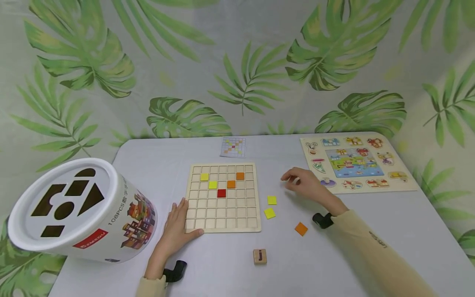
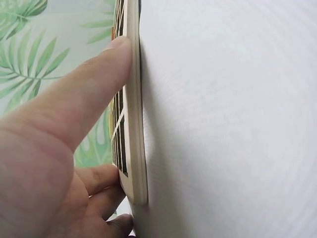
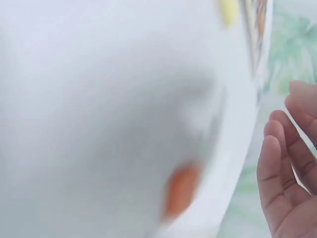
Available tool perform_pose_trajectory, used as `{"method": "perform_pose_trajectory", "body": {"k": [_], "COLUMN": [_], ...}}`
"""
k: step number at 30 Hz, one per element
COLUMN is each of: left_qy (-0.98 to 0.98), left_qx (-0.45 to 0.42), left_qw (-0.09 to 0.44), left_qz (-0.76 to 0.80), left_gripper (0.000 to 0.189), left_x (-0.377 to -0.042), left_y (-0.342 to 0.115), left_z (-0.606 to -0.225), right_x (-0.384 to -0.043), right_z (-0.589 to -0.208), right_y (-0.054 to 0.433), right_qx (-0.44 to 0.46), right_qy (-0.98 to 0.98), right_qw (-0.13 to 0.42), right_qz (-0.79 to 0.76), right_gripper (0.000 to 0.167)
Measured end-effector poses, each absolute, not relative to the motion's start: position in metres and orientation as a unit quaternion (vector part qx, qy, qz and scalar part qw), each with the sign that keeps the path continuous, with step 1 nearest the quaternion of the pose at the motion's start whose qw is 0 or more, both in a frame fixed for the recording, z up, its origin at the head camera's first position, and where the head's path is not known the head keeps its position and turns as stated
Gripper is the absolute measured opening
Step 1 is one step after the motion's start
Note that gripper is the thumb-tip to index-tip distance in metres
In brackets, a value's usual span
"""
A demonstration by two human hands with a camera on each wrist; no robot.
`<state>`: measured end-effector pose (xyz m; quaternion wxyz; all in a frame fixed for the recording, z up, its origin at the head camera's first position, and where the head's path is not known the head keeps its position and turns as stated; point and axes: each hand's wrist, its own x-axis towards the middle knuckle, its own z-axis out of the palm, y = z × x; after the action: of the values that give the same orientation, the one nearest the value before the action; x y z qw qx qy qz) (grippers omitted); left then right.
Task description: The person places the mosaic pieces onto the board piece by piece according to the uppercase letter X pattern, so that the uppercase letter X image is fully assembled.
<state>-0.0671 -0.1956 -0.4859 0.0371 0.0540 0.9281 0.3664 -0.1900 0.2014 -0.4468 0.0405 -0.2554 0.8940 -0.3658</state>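
Observation:
A wooden grid board (image 1: pixel 241 212) lies on the table, with two yellow tiles (image 1: pixel 204 177), a red tile (image 1: pixel 221 193) and two orange tiles (image 1: pixel 231 184) in its squares. My left hand (image 1: pixel 176 229) rests at its near left corner, thumb on the front edge and straight fingers along the left side. In the left wrist view the thumb (image 2: pixel 106 64) presses on the board's rim. To the right of the board, my right hand (image 1: pixel 306 184) hovers above the table, fingers loosely bent, holding nothing. Near it lie two loose yellow tiles (image 1: pixel 272 200) and an orange tile (image 1: pixel 301 229).
Behind the board is a small pattern card (image 1: pixel 233 147) showing a coloured grid. A wooden letter block (image 1: pixel 260 256) marked j sits in front. At the left stands a large white bucket (image 1: pixel 92 206) with shaped holes in its lid. A picture puzzle board (image 1: pixel 356 163) occupies the back right.

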Motion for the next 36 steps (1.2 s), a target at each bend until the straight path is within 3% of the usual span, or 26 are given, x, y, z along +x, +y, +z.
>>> {"method": "perform_pose_trajectory", "body": {"k": [5, 10, 16, 23, 36], "left_qy": [0.930, 0.931, 0.926, 0.928, 0.930], "left_qx": [0.052, 0.053, 0.062, 0.054, 0.054], "left_qw": [0.039, 0.039, 0.017, 0.036, 0.034], "left_qz": [0.363, 0.360, 0.372, 0.366, 0.361], "left_gripper": [0.100, 0.100, 0.100, 0.099, 0.100], "left_x": [-0.067, -0.067, -0.066, -0.067, -0.068], "left_y": [-0.197, -0.198, -0.198, -0.197, -0.197], "left_z": [-0.486, -0.486, -0.489, -0.489, -0.490], "right_x": [-0.182, -0.181, -0.183, -0.188, -0.191], "right_z": [-0.454, -0.456, -0.461, -0.466, -0.452], "right_y": [0.242, 0.250, 0.240, 0.230, 0.169], "right_qx": [-0.213, -0.203, -0.193, -0.196, -0.314], "right_qy": [0.916, 0.926, 0.931, 0.932, 0.881], "right_qw": [0.045, 0.054, 0.056, 0.053, 0.041], "right_qz": [-0.338, -0.313, -0.305, -0.299, -0.352], "right_gripper": [0.018, 0.019, 0.019, 0.020, 0.021]}}
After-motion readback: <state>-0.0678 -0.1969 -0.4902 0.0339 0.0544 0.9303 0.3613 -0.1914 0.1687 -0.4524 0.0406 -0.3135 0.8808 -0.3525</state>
